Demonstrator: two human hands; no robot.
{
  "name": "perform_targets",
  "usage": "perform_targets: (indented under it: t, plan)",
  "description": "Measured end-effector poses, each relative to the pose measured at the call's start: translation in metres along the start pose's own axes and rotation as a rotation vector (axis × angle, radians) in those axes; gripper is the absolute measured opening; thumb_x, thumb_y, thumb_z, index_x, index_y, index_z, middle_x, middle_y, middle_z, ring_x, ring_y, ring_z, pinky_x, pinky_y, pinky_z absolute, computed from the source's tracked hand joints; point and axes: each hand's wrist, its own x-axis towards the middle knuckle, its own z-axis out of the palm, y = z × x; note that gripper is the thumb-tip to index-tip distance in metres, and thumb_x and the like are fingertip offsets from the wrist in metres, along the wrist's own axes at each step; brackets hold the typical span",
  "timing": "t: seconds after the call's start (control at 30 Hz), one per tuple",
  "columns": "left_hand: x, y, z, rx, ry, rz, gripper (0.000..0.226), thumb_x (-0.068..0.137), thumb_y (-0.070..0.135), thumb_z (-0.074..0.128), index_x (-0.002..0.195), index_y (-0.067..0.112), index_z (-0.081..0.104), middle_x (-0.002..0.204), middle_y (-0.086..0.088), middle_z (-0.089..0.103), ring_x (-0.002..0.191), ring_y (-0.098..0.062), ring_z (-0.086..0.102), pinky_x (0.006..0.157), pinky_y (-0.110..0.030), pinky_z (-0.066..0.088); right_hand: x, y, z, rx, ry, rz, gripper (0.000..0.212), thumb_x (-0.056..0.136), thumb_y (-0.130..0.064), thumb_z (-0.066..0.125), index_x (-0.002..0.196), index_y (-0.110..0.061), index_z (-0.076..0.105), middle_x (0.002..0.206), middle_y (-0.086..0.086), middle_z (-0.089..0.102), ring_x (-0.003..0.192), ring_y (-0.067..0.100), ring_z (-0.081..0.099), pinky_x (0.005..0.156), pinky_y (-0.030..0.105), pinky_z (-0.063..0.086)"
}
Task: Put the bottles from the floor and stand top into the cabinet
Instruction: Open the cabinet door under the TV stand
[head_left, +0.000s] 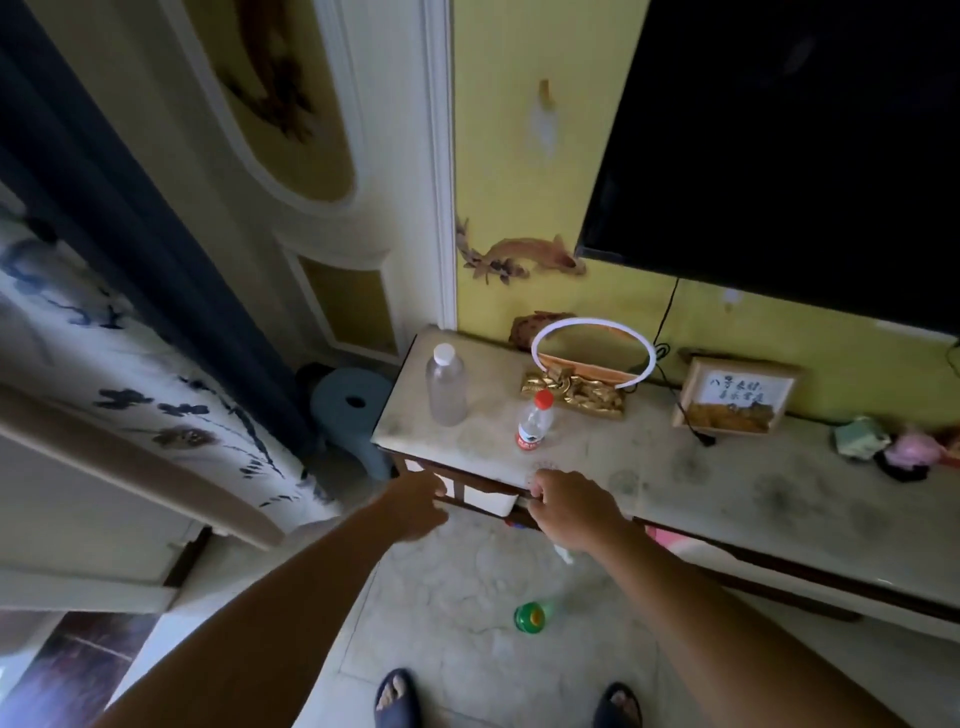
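Head view. Left hand (415, 506), fingers curled, and right hand (563, 506), fingers bent, both at the cabinet (485, 499) front under the stand (727, 488) edge; whether they clamp a handle, cannot tell. Judged step: opening the cabinet; pull evenly, clear of the feet. Clear bottle (445, 384) and red-cap bottle (535, 421) upright on the dusty top, apart. Green bottle (530, 617) on the tiled floor (441, 587). Yellow wall, dark TV (789, 156) above.
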Motion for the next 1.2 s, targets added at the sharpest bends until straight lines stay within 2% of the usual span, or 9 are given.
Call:
perform_targets:
  t: [0.27,0.4,0.57,0.77,0.87,0.97,1.03,1.13,1.2]
  plan:
    - [0.11,0.001,0.131,0.069,-0.125,-0.019,0.063,0.089,0.04,0.054,0.146,0.026,0.03,0.155,-0.003,0.029,0.141,-0.025,0.026,0.114,-0.042,0.026,0.099,0.075,0.129,0.039,-0.176,0.042,0.038,0.095,-0.032,0.045,0.128,-0.016,0.055,0.131,0.008,0.061,0.123,0.027,0.055,0.099,0.036,0.045]
    - [0.17,-0.014,0.199,0.247,-0.077,-0.03,0.071,0.088,0.032,0.052,0.148,0.026,0.016,0.154,-0.008,0.029,0.137,-0.033,0.032,0.107,-0.048,0.033,0.149,0.095,0.2,0.197,-0.292,0.064,0.052,0.095,-0.027,0.05,0.143,-0.008,0.04,0.147,0.014,0.046,0.136,0.028,0.043,0.106,0.033,0.038]
    - [0.23,-0.037,0.267,0.173,-0.012,-0.062,0.082,0.083,0.037,0.056,0.149,0.029,0.009,0.152,-0.008,0.032,0.132,-0.031,0.041,0.101,-0.048,0.04,0.208,0.125,0.266,0.475,-0.214,0.095,0.063,0.087,-0.023,0.056,0.146,-0.016,0.035,0.139,0.01,0.054,0.117,0.026,0.057,0.091,0.035,0.048]
    - [0.286,-0.052,0.321,0.003,0.13,-0.051,0.077,0.085,0.04,0.057,0.148,0.02,0.017,0.149,-0.007,0.039,0.13,-0.028,0.045,0.1,-0.044,0.045,0.265,0.142,0.317,0.56,0.04,0.11,0.067,0.09,-0.026,0.059,0.15,-0.016,0.029,0.15,0.007,0.043,0.136,0.028,0.042,0.107,0.037,0.036]
    - [0.308,-0.065,0.338,-0.04,0.232,-0.075,0.072,0.087,0.042,0.058,0.145,0.013,0.026,0.142,-0.007,0.047,0.126,-0.026,0.049,0.095,-0.038,0.047,0.288,0.149,0.339,0.592,0.073,0.041,0.058,0.089,-0.036,0.059,0.141,-0.016,0.044,0.143,0.006,0.052,0.129,0.026,0.051,0.104,0.041,0.043]
    - [0.323,-0.067,0.345,-0.157,0.366,-0.054,0.05,0.086,0.04,0.062,0.126,0.014,0.048,0.107,0.0,0.064,0.098,-0.017,0.063,0.071,-0.024,0.051,0.303,0.154,0.351,0.561,0.212,-0.006,0.039,0.092,-0.037,0.053,0.118,-0.01,0.059,0.122,0.008,0.065,0.112,0.027,0.061,0.094,0.04,0.05]
    - [0.328,-0.065,0.349,-0.145,0.415,-0.063,0.045,0.085,0.046,0.06,0.116,0.014,0.053,0.1,-0.001,0.068,0.088,-0.015,0.064,0.06,-0.024,0.048,0.306,0.156,0.356,0.512,0.321,-0.048,0.031,0.095,-0.038,0.047,0.096,-0.011,0.061,0.103,0.009,0.069,0.097,0.027,0.065,0.085,0.039,0.053]
    - [0.323,-0.059,0.352,-0.102,0.451,-0.16,0.054,0.085,0.059,0.05,0.107,0.01,0.057,0.1,-0.005,0.069,0.086,-0.019,0.063,0.068,-0.031,0.051,0.302,0.159,0.361,0.476,0.384,-0.072,0.034,0.098,-0.039,0.042,0.079,-0.016,0.057,0.085,0.006,0.068,0.083,0.023,0.066,0.078,0.038,0.054]
    - [0.314,-0.056,0.353,-0.166,0.477,-0.202,0.061,0.086,0.06,0.049,0.117,0.008,0.055,0.11,-0.009,0.067,0.097,-0.023,0.063,0.079,-0.032,0.051,0.298,0.16,0.362,0.459,0.357,-0.062,0.031,0.098,-0.041,0.042,0.079,-0.021,0.057,0.084,0.003,0.068,0.082,0.021,0.067,0.078,0.038,0.056]
